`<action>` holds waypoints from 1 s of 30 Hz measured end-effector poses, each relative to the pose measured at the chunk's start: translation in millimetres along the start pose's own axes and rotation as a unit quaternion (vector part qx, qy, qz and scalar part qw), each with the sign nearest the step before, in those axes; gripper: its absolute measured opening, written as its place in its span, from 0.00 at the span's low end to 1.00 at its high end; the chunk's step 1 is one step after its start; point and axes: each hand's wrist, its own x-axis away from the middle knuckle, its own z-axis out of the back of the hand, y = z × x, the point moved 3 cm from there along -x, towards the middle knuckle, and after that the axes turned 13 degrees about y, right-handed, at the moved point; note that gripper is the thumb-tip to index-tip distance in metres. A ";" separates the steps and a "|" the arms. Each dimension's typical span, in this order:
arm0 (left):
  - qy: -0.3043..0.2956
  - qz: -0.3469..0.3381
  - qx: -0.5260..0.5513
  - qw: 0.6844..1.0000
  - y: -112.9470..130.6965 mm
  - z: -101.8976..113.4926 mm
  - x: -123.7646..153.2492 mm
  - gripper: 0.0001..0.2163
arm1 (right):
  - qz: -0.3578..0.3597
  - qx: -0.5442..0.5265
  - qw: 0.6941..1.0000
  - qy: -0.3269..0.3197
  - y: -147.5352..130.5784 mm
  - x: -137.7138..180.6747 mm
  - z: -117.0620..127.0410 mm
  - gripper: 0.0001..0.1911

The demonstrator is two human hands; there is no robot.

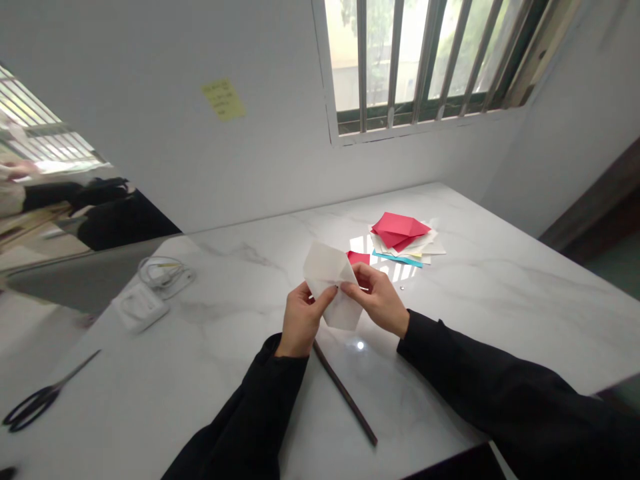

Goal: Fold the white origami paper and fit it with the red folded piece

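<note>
Both hands hold a folded white sheet of paper [331,275] above the marble table [500,287]. My left hand [301,320] pinches its lower left edge, thumb on top. My right hand [378,298] pinches the paper near its middle right, fingers closed on it. Both arms wear black sleeves. A small red paper piece [359,257] lies on the table just behind the hands.
A stack of coloured papers with a red folded one on top [400,233] lies beyond the hands. A thin dark stick [345,393] lies near my left forearm. Black scissors [37,400] sit at the far left; a white charger and cable [150,290] lie left of centre.
</note>
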 end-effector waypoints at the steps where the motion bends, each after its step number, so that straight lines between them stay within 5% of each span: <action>1: -0.002 0.006 0.006 1.000 -0.5 0.1 -0.3 0.19 | -0.001 0.001 1.000 0.001 0.5 0.0 0.1 0.14; 14: -0.046 0.089 0.059 0.993 3.5 -1.8 -1.2 0.26 | -0.082 -0.041 0.996 0.016 15.8 -10.3 6.1 0.19; 24: -0.057 0.079 0.046 0.994 -3.6 -1.8 -4.3 0.29 | -0.088 -0.025 0.996 0.004 15.7 -10.1 6.1 0.22; 30: -0.066 0.015 0.038 0.997 -3.9 0.6 -7.4 0.25 | -0.038 -0.039 0.997 -0.045 12.2 -6.9 2.0 0.20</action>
